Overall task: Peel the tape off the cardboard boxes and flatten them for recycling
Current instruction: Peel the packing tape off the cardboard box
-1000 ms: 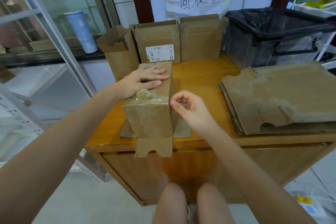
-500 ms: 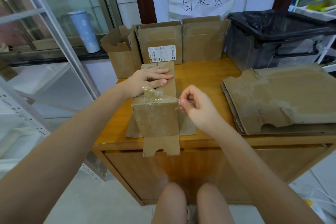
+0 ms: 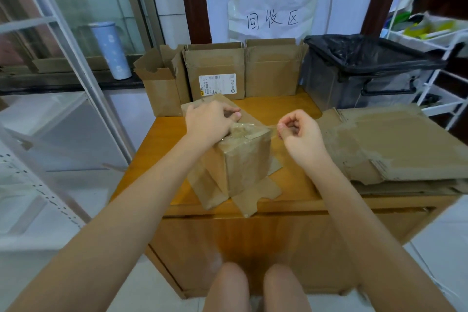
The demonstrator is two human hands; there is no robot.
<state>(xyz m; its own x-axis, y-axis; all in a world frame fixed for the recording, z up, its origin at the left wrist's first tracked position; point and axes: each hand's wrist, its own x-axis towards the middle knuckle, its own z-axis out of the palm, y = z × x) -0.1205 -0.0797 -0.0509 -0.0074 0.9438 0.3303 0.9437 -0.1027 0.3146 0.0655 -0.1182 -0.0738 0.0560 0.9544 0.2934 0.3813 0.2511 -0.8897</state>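
Observation:
A small brown cardboard box [image 3: 243,162] stands turned at an angle near the front of the wooden cabinet top [image 3: 283,106], with its bottom flaps splayed out on the wood. My left hand [image 3: 209,121] lies over the box's top, fingers curled round its far edge. Clear tape [image 3: 249,129] lies wrinkled across the top near edge. A strip of it stretches to the right, where my right hand [image 3: 300,134] pinches its end between thumb and fingers, just beside the box's upper right corner.
Three open boxes [image 3: 215,71] line the back of the cabinet. A black-lined bin [image 3: 367,68] stands at the back right. Flattened cardboard [image 3: 395,144] is stacked at the right. A blue tumbler [image 3: 111,50] sits on the left sill, a white rack [image 3: 445,63] at far right.
The box has turned at an angle. My left hand went from lying flat on top to curling over the far edge. My right hand pulled the tape strip further right.

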